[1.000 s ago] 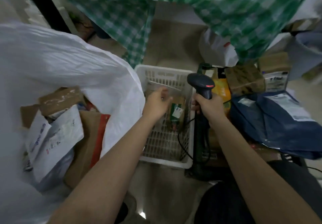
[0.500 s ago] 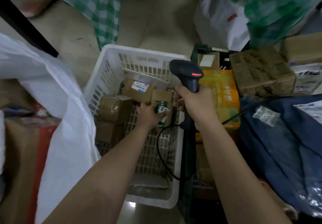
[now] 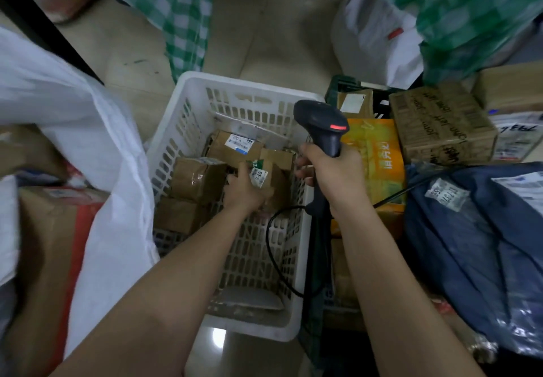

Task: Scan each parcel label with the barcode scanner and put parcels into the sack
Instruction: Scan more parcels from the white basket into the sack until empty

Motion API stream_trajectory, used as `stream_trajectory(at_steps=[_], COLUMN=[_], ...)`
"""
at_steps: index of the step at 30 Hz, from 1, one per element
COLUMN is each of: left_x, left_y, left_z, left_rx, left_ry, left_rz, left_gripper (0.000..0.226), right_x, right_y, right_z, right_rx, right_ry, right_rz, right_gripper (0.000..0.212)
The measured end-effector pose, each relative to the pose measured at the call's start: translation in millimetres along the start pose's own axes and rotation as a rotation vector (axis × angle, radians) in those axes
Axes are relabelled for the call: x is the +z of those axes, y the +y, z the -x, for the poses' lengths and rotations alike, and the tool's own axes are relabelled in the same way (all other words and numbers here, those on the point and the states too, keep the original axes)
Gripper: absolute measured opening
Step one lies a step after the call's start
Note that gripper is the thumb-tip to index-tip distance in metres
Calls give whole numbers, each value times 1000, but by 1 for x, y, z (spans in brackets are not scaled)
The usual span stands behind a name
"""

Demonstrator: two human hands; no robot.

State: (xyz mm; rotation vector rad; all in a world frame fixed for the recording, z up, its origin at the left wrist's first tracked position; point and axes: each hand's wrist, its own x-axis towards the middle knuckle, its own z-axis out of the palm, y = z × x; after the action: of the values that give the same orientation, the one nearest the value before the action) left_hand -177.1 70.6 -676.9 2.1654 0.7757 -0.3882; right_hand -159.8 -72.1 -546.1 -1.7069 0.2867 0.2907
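Head view, looking down at the floor.

Left hand (image 3: 245,190): inside the white slotted plastic basket (image 3: 188,118), fingers curled on a small brown cardboard parcel with a white label and green tape (image 3: 269,175). The parcel sits at the basket's far right corner, its label facing up.

Right hand (image 3: 338,177): wrapped around the grip of the black handheld barcode scanner (image 3: 321,128). The scanner head is above the basket's right rim, and a red strip shows on its top. Its black cable (image 3: 271,247) loops down across the inside of the basket.

Other basket contents: a taped brown cardboard box (image 3: 198,180) just left of the held parcel, another brown box with a white and blue label (image 3: 235,146) behind it, and a smaller brown box (image 3: 180,215) nearer the camera.

The large white woven plastic sack (image 3: 97,153) stands open to the left of the basket, touching its left wall. A brown carton with a red band (image 3: 55,235) lies inside the sack.

Right of the basket: an orange printed carton (image 3: 379,156), a brown cardboard box with black lettering (image 3: 443,121) behind it, and a dark blue plastic mailer bag with white labels (image 3: 476,235) nearer the camera. Green and white checked cloth (image 3: 182,15) hangs at the top.
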Motion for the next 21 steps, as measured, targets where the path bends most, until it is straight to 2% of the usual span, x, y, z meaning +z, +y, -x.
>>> stream_trajectory(at_steps=[2,6,9,12,14,17,19,21], left_x=[-19,-65,-97,-121,-134,-152,-165,-176], left_y=[6,21,33,37,35,27,17,4], left_z=[11,59,110,164,201,247,269,284], left_rx=[42,252,455,636,738,862,976,1109], left_ry=[44,185,180,136,152,289,416,585], left_rz=[114,271,318,229,189,78,-97,-325], left_gripper=[80,91,101,109,108,105,102,99], right_x=[-1,-7,-14,-22,-27,-30,-29,-21], right_y=[-2,-9,-18,-40,-55,-69,-73,-80], right_z=[6,33,62,96,122,159,179,199], right_rx=[11,13,-16,-85,-134,-161,-138,-104], right_ry=[14,54,109,136,117,75,42,6], right_rz=[-42,-110,-157,-211,-237,-245,-255,-255], right_gripper=[12,9,4,12,5,13,21,39])
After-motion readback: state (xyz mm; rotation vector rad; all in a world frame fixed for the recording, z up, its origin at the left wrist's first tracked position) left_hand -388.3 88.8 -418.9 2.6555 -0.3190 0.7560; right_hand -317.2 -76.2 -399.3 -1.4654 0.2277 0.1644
